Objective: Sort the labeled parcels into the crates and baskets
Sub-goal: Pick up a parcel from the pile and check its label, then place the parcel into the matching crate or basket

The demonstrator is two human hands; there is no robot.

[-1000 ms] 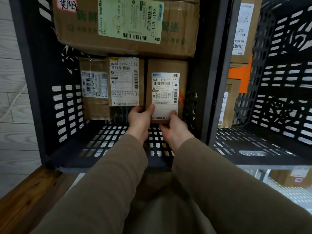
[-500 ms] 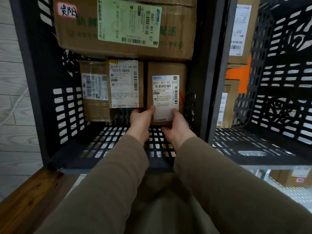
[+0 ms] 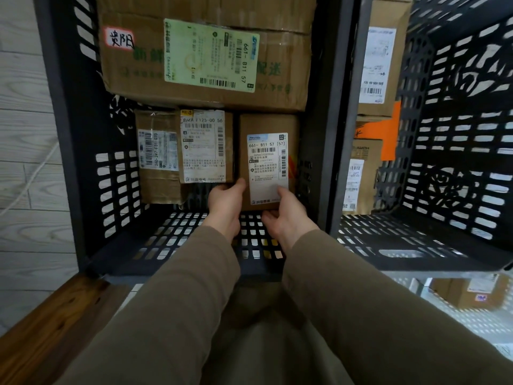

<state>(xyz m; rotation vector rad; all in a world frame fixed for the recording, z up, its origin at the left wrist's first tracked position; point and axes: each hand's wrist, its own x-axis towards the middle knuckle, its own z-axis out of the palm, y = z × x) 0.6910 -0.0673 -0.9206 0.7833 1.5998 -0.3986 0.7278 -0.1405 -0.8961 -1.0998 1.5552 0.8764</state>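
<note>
Both hands are gripping one parcel, a small flat cardboard box with a white printed label on its face. It sits inside the left crate, at 1 o'clock from my wrists, close to the crate's right wall.
- Left hand: thumb on the parcel's lower left edge. Fingers are tucked out of sight, so I can't tell how far they wrap.
- Right hand: thumb flat on the label's lower right, fingers curled under the bottom edge.
- Whether the parcel's bottom edge is resting on the crate I can't tell, the hands cover it.

Left crate is black plastic with rectangular slots in the walls and a grid floor.
- At 12 o'clock in it is a big carton, creased cardboard with a pale green label and a small handwritten tag.
- Mid box stands at 9 o'clock of the parcel, just beside it, white label.
- Taped box is further toward 9, glossy tape, wrinkled.

Right crate at 3 o'clock is the same slotted black plastic with cut-out patterns. It holds tall labelled cartons.

Brown wood bench at 7 o'clock.
</note>
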